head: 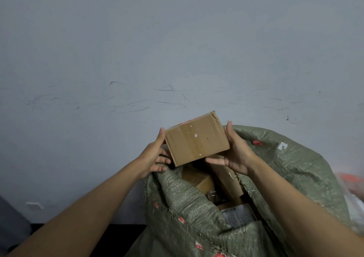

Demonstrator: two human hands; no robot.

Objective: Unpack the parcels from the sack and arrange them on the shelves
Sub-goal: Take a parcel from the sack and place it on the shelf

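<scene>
Brown cardboard is what you hold: a small box (197, 138), lifted just above the open mouth of the green woven sack (177, 207). Your left hand (155, 154) grips its left end, thumb up along the edge and fingers curled under it. Your right hand (234, 152) grips the right end the same way, thumb on top and fingers reaching below. The box is tilted a little, with a strip of clear tape down its middle and small white scraps where something was torn off.

This looks like the unpacking step: one parcel is out, and more parcels (199, 179) lie down inside the sack. No shelves show here, only a scuffed pale wall (177, 49) in front of you. So the next move likely calls for you to turn, find a shelf and set the box down flat.

One parcel deep in the sack has a white label (236, 214) with a barcode, but the print is too small to read. Red marks (257, 142) dot the sack's cloth; the writing on them cannot be read either. The box you hold shows no label on this side.
</scene>
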